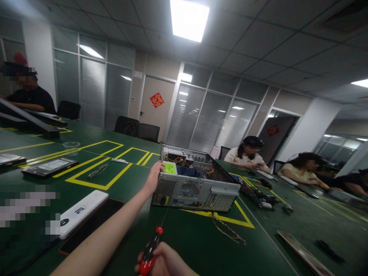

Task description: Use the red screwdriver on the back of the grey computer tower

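An open computer case point(198, 193) lies on the green table with its rear panel towards me. At its left corner sits a power supply with a bright green label point(170, 168). My left hand point(153, 177) is closed over that corner, its fingers curled over the top edge beside the label; the fingertips are partly hidden. Low in the view, my right hand point(165, 258) grips a red and black screwdriver point(152, 249). The thin shaft points up towards the bottom left of the rear panel; I cannot tell whether its tip touches.
Left of my arm lie a white power bank point(83, 212), a dark phone point(94, 220) and a hard drive point(50, 167). A plastic cup point(71, 148) stands behind them. A cable loop point(228, 232) is in front of the case. Cables point(258, 195) and co-workers point(247, 155) are rightward.
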`<action>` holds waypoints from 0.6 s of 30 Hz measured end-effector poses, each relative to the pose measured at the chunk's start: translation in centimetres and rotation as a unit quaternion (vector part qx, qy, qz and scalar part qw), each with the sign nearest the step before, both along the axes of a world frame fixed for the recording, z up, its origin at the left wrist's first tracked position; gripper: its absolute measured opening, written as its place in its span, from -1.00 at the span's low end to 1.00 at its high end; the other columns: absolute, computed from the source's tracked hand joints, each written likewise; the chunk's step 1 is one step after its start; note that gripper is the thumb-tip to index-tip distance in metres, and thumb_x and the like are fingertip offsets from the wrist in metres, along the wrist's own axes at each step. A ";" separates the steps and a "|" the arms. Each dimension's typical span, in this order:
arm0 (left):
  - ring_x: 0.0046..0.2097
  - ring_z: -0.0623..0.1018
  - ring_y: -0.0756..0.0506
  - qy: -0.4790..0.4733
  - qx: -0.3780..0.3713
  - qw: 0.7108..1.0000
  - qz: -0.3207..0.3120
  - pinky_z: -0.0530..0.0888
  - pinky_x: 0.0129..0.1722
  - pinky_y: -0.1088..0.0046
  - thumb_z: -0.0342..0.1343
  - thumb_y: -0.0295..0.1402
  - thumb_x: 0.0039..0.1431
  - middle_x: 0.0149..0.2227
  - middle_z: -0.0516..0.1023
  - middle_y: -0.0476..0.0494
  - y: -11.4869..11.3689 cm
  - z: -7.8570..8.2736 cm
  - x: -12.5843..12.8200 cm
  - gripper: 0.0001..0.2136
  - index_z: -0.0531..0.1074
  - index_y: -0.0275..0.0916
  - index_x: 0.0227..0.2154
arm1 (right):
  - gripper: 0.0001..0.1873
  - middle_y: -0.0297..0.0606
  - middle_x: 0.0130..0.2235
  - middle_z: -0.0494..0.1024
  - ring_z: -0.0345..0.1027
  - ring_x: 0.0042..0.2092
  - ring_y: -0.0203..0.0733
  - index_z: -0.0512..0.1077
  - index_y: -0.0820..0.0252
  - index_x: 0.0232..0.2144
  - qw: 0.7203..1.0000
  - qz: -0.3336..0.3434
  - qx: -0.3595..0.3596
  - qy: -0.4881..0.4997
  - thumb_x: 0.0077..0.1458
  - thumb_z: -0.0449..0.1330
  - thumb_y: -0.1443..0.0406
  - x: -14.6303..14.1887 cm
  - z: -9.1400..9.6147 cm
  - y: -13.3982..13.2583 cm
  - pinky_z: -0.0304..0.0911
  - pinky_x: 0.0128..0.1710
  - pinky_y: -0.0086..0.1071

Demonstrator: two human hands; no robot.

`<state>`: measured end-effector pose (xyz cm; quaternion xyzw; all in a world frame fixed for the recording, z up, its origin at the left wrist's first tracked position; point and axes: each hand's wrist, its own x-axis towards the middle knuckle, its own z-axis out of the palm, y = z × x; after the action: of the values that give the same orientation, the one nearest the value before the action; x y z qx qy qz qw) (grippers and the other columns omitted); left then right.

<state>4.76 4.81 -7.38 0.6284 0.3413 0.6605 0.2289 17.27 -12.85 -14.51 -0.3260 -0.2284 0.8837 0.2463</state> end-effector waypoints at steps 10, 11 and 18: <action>0.23 0.27 -0.14 -0.001 -0.004 1.000 -0.005 0.15 0.28 0.24 -0.29 -0.14 0.29 -0.07 0.46 -0.19 -0.1 0.1 -0.1 -0.63 0.29 -0.17 -0.48 | -0.63 -0.16 -0.43 0.50 0.39 -0.34 -0.22 0.45 0.39 -0.44 1.000 0.002 0.018 0.019 -0.25 0.01 0.23 0.0 -0.5 0.4 0.18 -0.21 -0.33; 0.23 0.27 -0.14 -0.002 -0.003 1.000 -0.005 0.15 0.28 0.24 -0.29 -0.13 0.29 -0.07 0.46 -0.19 -0.1 0.1 -0.1 -0.63 0.29 -0.17 -0.48 | -0.62 -0.16 -0.43 0.49 0.39 -0.35 -0.23 0.46 0.41 -0.44 1.000 0.005 0.016 0.020 -0.25 0.01 0.23 0.1 -0.5 0.4 0.18 -0.22 -0.34; 0.22 0.27 -0.16 -0.008 -0.001 1.000 -0.016 0.13 0.28 0.23 -0.28 -0.10 0.27 -0.09 0.44 -0.21 -0.2 0.2 0.0 -0.63 0.28 -0.18 -0.48 | -0.68 -0.18 -0.40 0.52 0.43 -0.30 -0.17 0.41 0.32 -0.40 0.999 -0.017 0.008 0.030 -0.25 0.07 0.24 0.2 -0.9 0.7 0.17 -0.24 -0.30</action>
<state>4.73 4.58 -7.14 0.6283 0.3298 0.6614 0.2431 17.47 -12.15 -15.41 -0.3013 -0.2225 0.8869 0.2703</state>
